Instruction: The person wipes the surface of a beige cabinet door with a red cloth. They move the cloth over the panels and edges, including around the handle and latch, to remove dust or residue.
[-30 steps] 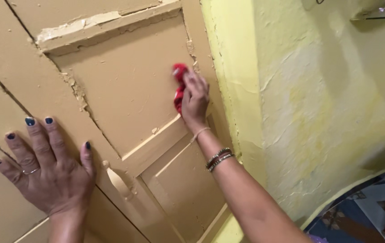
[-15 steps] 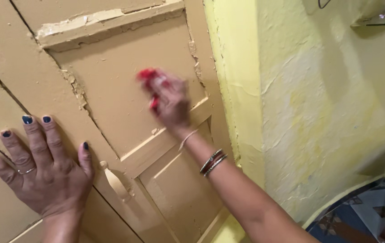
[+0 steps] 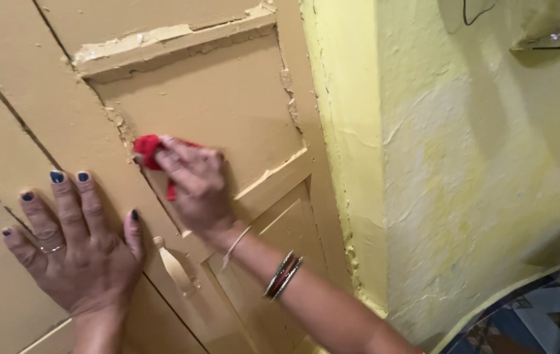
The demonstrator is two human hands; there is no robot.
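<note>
Yellow plaster wall (image 3: 463, 170) borders a tan wooden door (image 3: 227, 111) with flaking paint along its recessed panel. Against that panel's lower left edge, the right hand (image 3: 194, 187) grasps a red cloth (image 3: 150, 149) and presses it to the wood. Beside it, the left hand (image 3: 73, 252) lies flat and spread on the door, holding nothing, near a small wooden knob (image 3: 173, 265).

The right hand (image 3: 194, 187) lies on the recessed panel (image 3: 227, 111) of the door (image 3: 24, 85), pressing a cloth (image 3: 149, 149) against the panel's left edge. The left hand (image 3: 73, 252) lies flat on the door, left of and below the right hand. A small door handle (image 3: 175, 265) sits between the two wrists. The wall (image 3: 463, 164) stands right of the door, a shelf (image 3: 555, 42) at its upper right.
</note>
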